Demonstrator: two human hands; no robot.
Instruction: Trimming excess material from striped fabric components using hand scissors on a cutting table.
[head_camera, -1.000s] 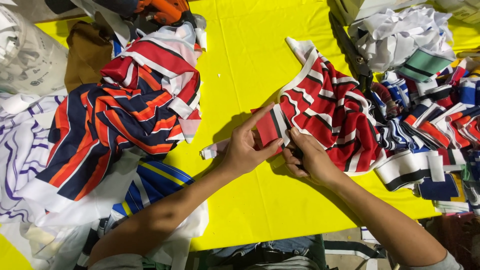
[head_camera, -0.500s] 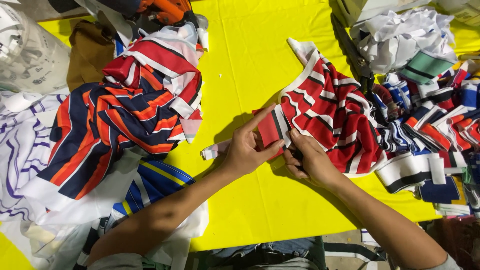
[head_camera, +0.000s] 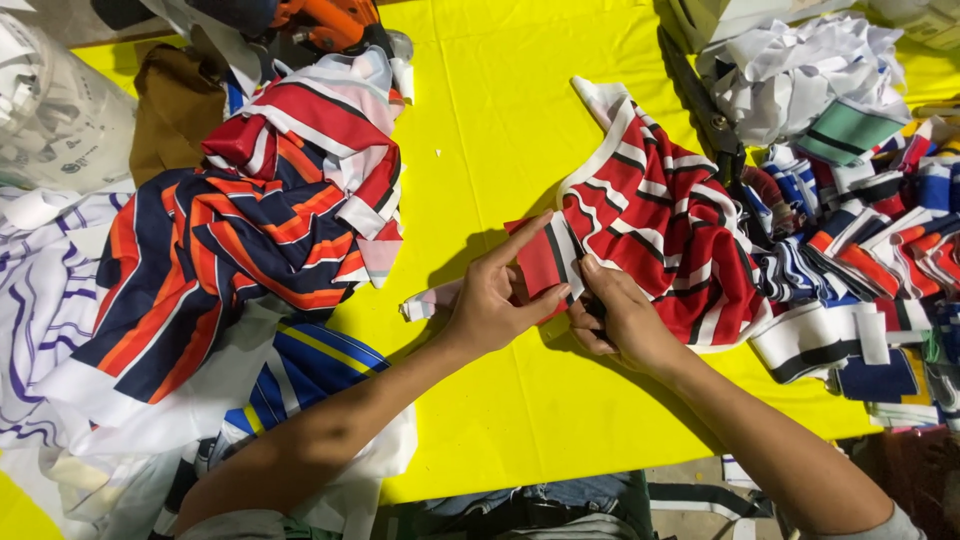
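Here, head view: my left hand (head_camera: 492, 305) pinches the near-left edge of a red striped cloth (head_camera: 655, 225) between thumb and fingers, forefinger stretched out along the fabric. My right hand (head_camera: 622, 318) is closed around a small dark tool at that same edge; the tool is mostly hidden in my grip, so I cannot tell its kind. The cloth lies spread on the yellow table (head_camera: 500, 110), right of centre, its far tip pointing away from me. A narrow white strip (head_camera: 432, 300) trails left from under my left hand, flat on the table, and looks partly freed from the cloth, though the join is hidden.

To the right, touching the cloth, lies a heap of striped bands and collars (head_camera: 860, 270), with white scraps (head_camera: 800, 70) beyond it at the far right. To the left, well apart, sits a pile of whole striped garments (head_camera: 240, 240) in red, navy and orange.

Judging from these piles, a good share of pieces already lies separated on the right, one cloth is in hand at its edge, and the left pile appears untouched.
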